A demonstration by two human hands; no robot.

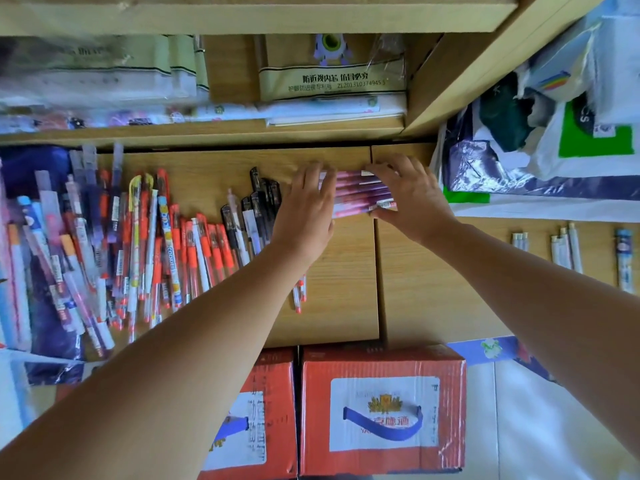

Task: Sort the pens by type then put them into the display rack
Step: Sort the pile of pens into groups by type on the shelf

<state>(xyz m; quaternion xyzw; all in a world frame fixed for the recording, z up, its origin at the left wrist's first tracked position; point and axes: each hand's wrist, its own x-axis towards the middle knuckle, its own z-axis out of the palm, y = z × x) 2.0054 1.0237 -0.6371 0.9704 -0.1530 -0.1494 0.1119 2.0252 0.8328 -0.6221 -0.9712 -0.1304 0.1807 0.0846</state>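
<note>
A row of several pink and purple pens (356, 194) lies flat on the wooden counter (346, 289) near its back edge. My left hand (304, 209) lies flat with straight fingers against the left ends of these pens. My right hand (408, 195) presses on their right ends with spread fingers. Left of my hands lies a small group of black pens (258, 209). Beside those sit red-capped pens (211, 247), then a large mixed heap of pens (86, 244) at the far left.
A wooden shelf (207, 133) behind the counter holds packaged stationery (332, 81). Plastic bags (540, 140) are piled at the right. A few white pens (564, 251) and a blue pen (625, 258) lie at the right of the counter. Red cardboard boxes (381, 410) stand below.
</note>
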